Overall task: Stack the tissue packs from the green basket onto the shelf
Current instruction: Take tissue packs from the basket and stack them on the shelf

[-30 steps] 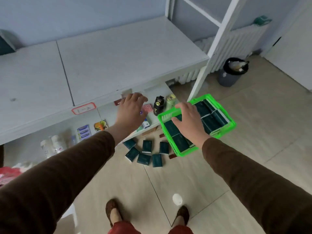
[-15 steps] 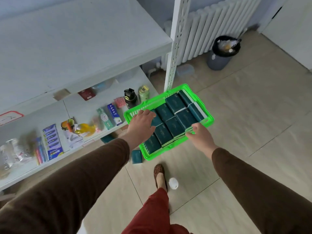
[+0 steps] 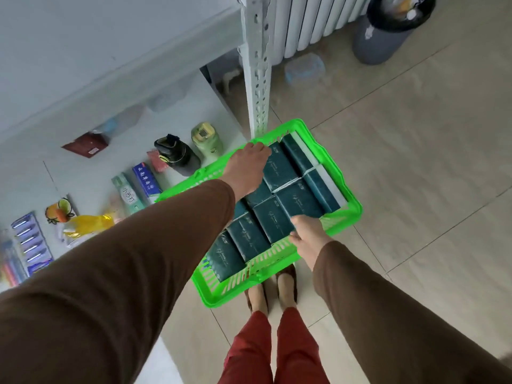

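Head view: right hand [image 3: 307, 239] pinches the near rim of the green basket [image 3: 343, 187], thumb on a tissue pack [image 3: 274, 220]. Left hand [image 3: 248, 169] lies over the far packs, its grip hidden. The packs are all in the basket, so this looks like pick-up; next, lift one to the shelf [image 3: 83, 65]. Pack print unreadable; a toothpaste box [image 3: 128, 195] shows Chinese characters.

Bright green slotted basket [image 3: 343, 189]. Dark teal tissue packs [image 3: 279, 169], white edges, faint pale lettering. Brown sleeves [image 3: 155, 253], red trousers [image 3: 249, 350]. Pale grey-white shelf [image 3: 83, 51]. Beige tiled floor [image 3: 415, 162]. Grey bin [image 3: 379, 42], black liner.
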The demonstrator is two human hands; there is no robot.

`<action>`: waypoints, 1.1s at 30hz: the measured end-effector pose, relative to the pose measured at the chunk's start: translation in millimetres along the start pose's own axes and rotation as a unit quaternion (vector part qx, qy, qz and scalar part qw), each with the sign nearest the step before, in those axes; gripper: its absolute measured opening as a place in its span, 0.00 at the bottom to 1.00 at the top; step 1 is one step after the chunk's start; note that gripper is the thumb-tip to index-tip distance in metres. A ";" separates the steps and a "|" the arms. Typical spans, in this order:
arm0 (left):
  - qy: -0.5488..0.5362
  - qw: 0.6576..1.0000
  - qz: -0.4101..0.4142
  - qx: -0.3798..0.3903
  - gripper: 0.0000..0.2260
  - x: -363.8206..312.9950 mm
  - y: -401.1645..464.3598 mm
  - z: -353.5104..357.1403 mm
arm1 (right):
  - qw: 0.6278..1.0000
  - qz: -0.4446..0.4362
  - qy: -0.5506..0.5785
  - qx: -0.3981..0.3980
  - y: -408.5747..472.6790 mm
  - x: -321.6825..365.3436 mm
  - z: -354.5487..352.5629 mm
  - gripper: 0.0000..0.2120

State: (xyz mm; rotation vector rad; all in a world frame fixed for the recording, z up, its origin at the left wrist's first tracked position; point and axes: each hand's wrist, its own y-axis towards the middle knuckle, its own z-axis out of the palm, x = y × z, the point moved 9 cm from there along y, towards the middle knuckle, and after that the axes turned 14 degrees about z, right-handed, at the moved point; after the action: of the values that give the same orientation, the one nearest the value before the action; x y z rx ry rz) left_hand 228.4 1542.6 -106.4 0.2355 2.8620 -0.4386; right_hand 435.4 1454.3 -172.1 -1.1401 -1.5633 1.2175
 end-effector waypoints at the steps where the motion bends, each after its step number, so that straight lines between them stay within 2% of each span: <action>1: 0.025 1.000 0.016 0.004 0.22 0.7 15.6 3.1 | 0.999 0.020 0.007 0.027 7.7 2.7 9.6 0.12; 5: 0.103 0.990 0.087 0.033 0.28 -1.5 59.9 28.8 | 0.995 0.066 0.053 0.050 37.9 9.0 25.0 0.22; 11: 0.152 0.981 0.116 0.041 0.35 2.4 71.1 59.6 | 0.989 0.105 0.104 0.002 55.7 9.3 11.6 0.19; 13: 0.181 0.974 0.126 0.043 0.32 0.3 69.2 60.4 | 0.986 0.123 0.109 -0.011 58.6 10.1 9.9 0.19; 17: 0.199 0.973 0.101 0.049 0.16 4.6 59.4 46.2 | 0.975 0.161 0.145 0.039 39.4 5.9 17.8 0.19; 19: 0.204 0.974 0.083 0.054 0.14 9.8 45.1 36.0 | 0.971 0.165 0.159 0.074 24.9 2.3 20.1 0.15; 22: 0.176 0.984 0.019 0.022 0.14 23.5 9.0 13.1 | 0.970 0.158 0.154 0.104 4.4 -4.3 20.4 0.10; 24: 0.140 0.989 -0.044 0.001 0.17 36.0 -25.8 -5.9 | 0.982 0.108 0.118 0.097 -13.8 -4.2 17.7 0.11; 27: 0.074 0.987 -0.136 -0.037 0.23 51.9 -94.7 -40.2 | 0.994 -0.036 0.054 0.083 -55.9 6.9 18.6 0.18; 28: 0.051 0.984 -0.164 -0.054 0.24 56.4 -122.2 -52.5 | 0.993 -0.084 0.032 0.080 -75.4 11.3 21.1 0.17; 30: 0.011 0.972 -0.215 -0.090 0.27 64.9 -184.2 -76.7 | 0.982 -0.175 -0.028 0.068 -121.5 18.2 34.3 0.14; 33: -0.039 0.949 -0.273 -0.154 0.26 78.3 -286.9 -108.8 | 0.940 -0.308 -0.119 0.081 -201.4 16.1 76.1 0.15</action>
State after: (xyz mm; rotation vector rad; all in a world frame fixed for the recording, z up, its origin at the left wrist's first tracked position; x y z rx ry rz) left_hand 75.4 1315.9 53.2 -0.6276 2.8278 -0.0795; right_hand 326.0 1428.7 12.3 -0.3468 -1.7769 1.0445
